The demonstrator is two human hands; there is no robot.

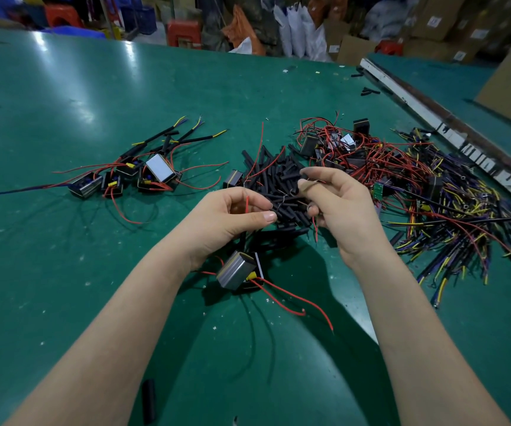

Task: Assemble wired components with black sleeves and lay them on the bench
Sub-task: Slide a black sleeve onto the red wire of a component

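My left hand (229, 219) pinches a thin red wire (247, 204) between thumb and fingers. That wire seems to run down to a small boxy component (239, 273) hanging just below my left wrist, with more red leads trailing over the bench. My right hand (337, 204) is raised beside it with curled fingers, holding a short red wire end (316, 232) that hangs from its palm; a fine bare strand bridges the two hands. Behind both hands lies a heap of black sleeves (275, 179). Several finished components (143, 173) with sleeved leads lie at the left.
A tangle of unfinished red-wired components (349, 149) and yellow-black wire bundles (456, 216) fills the right side of the green bench (63, 118). One loose black sleeve (149, 401) lies near the front edge. A metal rail (426, 118) borders the right; boxes and bags stand beyond.
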